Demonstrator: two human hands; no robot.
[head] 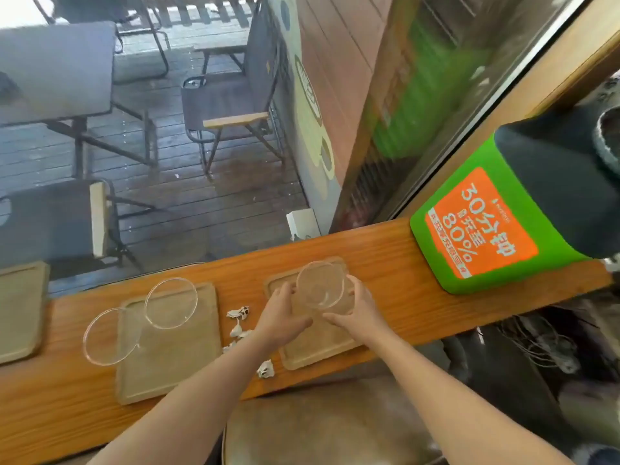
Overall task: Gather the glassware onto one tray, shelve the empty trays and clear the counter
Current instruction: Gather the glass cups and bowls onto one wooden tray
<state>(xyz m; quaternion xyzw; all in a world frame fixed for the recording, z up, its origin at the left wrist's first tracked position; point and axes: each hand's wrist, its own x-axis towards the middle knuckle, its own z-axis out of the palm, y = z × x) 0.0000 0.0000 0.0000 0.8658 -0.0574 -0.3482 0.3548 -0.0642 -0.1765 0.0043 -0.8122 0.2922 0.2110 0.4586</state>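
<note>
Item one: wooden counter, long, orange-grained plank along the window. Item two: green charging station with orange label, far right end. Item three: I count three flat tan trays; middle tray carries two clear round glass dishes, one fully on it, one overhanging its left edge; left tray looks bare. Right tray lies under a clear glass bowl, clamped between my left hand and right hand. Crumpled paper scraps lie between trays.
</note>
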